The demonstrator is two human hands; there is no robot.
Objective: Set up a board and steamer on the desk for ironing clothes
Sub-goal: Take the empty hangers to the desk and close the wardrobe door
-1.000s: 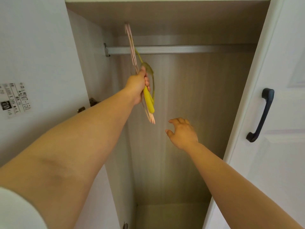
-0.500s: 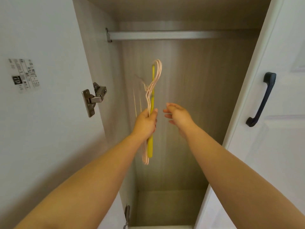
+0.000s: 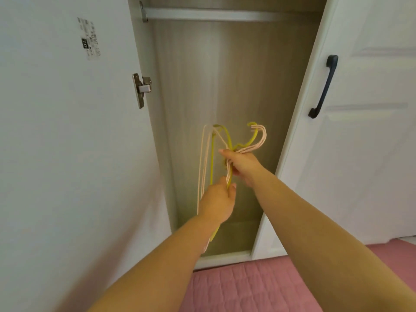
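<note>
A bundle of thin clothes hangers (image 3: 206, 152), pale pink and yellow-green, hangs in front of the open wardrobe. My left hand (image 3: 217, 202) grips the lower part of the bundle. My right hand (image 3: 242, 164) grips the necks just below the hooks (image 3: 258, 135), which point up and to the right. No board or steamer is in view.
The wardrobe compartment (image 3: 225, 86) has a bare hanging rail (image 3: 211, 14) at the top. Its left door (image 3: 67, 131) stands open with a hinge (image 3: 141, 88) on its edge. The closed right door has a dark handle (image 3: 324, 86). A pink quilted cover (image 3: 247, 287) lies below.
The hangers came off the rail and down to waist height. My right hand reached in and took hold near the hooks. The camera tilted down, showing the pink cover.
</note>
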